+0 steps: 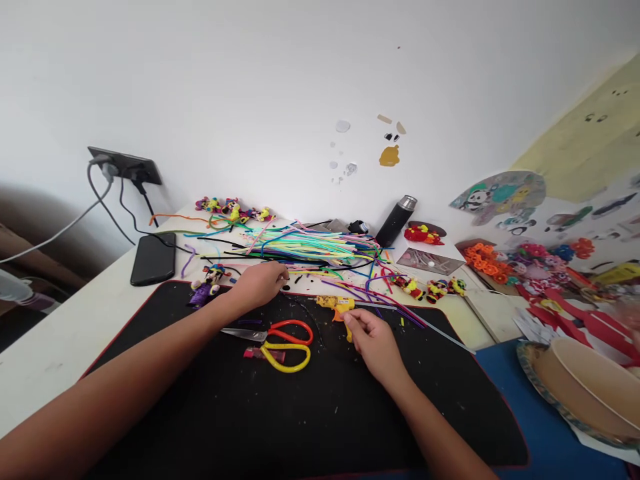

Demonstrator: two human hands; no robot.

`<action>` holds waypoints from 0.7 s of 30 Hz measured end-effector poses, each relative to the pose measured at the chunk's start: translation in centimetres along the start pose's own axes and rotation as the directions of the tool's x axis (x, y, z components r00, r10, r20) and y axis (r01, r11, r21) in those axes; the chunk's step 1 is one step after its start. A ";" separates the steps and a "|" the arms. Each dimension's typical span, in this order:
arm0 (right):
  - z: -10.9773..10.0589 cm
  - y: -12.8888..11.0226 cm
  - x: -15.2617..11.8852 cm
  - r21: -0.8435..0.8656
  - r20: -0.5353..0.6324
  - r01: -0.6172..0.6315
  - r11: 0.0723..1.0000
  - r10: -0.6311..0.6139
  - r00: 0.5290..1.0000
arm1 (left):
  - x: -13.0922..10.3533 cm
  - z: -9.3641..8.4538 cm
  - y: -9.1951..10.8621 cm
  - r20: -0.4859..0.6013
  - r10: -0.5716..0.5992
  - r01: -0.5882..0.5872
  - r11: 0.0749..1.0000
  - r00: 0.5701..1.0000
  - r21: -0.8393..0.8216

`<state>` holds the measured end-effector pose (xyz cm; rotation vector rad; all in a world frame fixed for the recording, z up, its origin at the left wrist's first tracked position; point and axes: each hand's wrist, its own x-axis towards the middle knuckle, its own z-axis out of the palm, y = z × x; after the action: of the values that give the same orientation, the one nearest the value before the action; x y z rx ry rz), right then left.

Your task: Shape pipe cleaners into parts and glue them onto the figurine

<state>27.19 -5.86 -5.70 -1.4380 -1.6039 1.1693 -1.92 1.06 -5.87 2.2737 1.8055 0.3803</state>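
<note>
Head view: left hand (264, 283), fingers curled downward (cannot tell whether anything is held); right hand (374, 340), half-curled, fingertips at yellow glue gun (342, 307), grip uncertain; scissors (264, 339), nearside of left hand; pipe cleaners (300, 245), beyond both hands.

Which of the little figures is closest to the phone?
The purple-bodied figure at the black mat's far-left edge, just right of the phone; the other figures are near the wall or over on the right.
</note>
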 end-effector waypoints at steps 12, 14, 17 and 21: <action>-1.9 1.3 1.6 -0.573 -0.049 -0.013 0.820 -0.019 0.999 | 0.8 1.5 -0.5 0.051 0.079 -0.081 0.996 0.996 0.045; -1.7 1.4 1.8 -0.603 -0.029 -0.011 0.798 -0.008 1.000 | 0.8 1.5 -0.5 0.057 0.101 -0.103 0.994 0.993 0.035; -1.5 1.6 2.1 -0.640 -0.008 -0.011 0.768 0.008 1.000 | 0.7 1.2 -0.3 0.062 0.123 -0.124 0.992 0.990 0.017; -1.3 1.8 2.5 -0.649 -0.024 -0.036 0.760 0.027 0.999 | 0.5 1.0 0.1 0.038 0.132 -0.132 0.991 0.990 -0.019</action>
<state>28.66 -3.16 -7.07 -1.8913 -2.1047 0.6129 -1.42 1.51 -6.76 2.3794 1.6323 0.3688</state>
